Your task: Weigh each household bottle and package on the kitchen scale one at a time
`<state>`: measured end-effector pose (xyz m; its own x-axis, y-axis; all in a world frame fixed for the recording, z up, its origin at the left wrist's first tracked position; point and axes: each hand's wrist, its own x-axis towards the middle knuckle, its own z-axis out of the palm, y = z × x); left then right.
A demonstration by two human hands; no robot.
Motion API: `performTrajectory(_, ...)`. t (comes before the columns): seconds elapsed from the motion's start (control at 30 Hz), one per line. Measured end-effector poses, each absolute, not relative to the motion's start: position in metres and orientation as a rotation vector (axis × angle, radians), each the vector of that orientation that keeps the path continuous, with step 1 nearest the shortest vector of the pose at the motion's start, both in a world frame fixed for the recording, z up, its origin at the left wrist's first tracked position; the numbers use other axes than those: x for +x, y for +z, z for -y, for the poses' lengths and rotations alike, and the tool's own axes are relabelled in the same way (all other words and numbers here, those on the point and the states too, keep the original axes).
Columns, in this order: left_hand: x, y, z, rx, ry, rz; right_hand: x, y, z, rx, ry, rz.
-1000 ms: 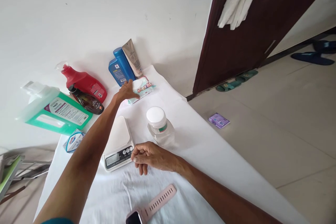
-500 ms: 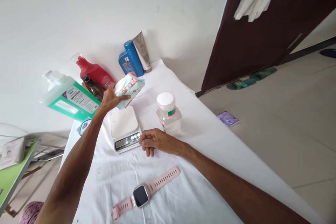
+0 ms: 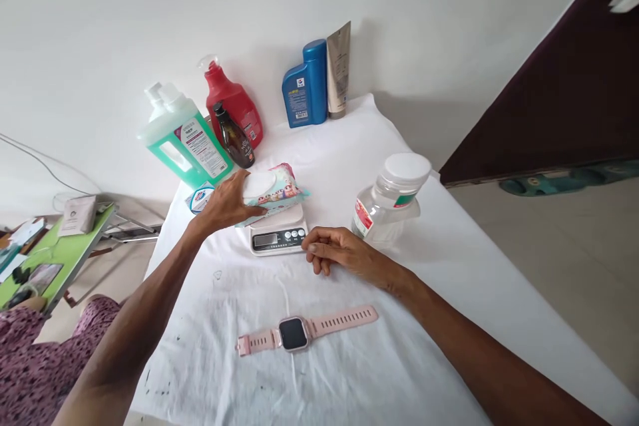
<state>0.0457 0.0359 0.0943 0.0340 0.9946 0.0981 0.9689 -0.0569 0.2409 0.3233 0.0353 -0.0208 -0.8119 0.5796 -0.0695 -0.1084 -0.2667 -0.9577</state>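
Resting on scale: a soft pastel-printed pack of wet wipes [image 3: 273, 192] with a white oval flip lid is seen lying flat on the platform of a small white digital kitchen scale [image 3: 277, 234], which stands on the table.
Left hand: the left hand [image 3: 225, 203] is laid on the near-left end of the wipes pack, fingers spread over its lid edge; whether they are clamped on it or merely pressed against it cannot be told.
Right hand: the right hand [image 3: 339, 251] is rested on the cloth just beside the scale's right front corner, fingers curled loosely inward, nothing held; fingertips lie close to the button panel, contact not discernible.
Hands: kept apart, one at each side of the scale.
Table: a table [image 3: 439, 279] covered with a white cloth, faintly marked at its near-left part.
Jar: a clear plastic jar with a white screw lid [image 3: 390, 203] is shown upright, just right of the scale and behind the right hand.
Watch: a pink-strapped smartwatch with a dark square face [image 3: 304, 331] is laid flat, strap extended, near the front, well apart from both hands.
Back row, at the wall: a green translucent pump bottle [image 3: 187, 143], a red spray bottle [image 3: 234, 103], a small dark brown bottle [image 3: 234, 140], a blue flat-sided bottle [image 3: 304, 86] and a beige upright tube [image 3: 338, 70], the last two touching.
Behind left hand: a small blue-and-white packet [image 3: 200, 198], partly hidden.
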Motion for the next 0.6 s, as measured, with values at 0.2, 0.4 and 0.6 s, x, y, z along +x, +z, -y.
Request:
performTrajectory(0.2, 0.034, 0.104, -0.034, 2.032, 0.549, -1.893, 0.322, -0.026, -0.036, -0.565, 2.113, 1.568)
performTrajectory(0.4, 0.007, 0.056, -0.026, 1.413, 1.407, -1.833, 0.324, -0.022, -0.036, -0.574, 2.076, 1.599)
performTrajectory(0.6, 0.01, -0.001, -0.017, 1.263, 1.617, -1.884, 0.324, -0.019, -0.036, -0.604, 2.086, 1.587)
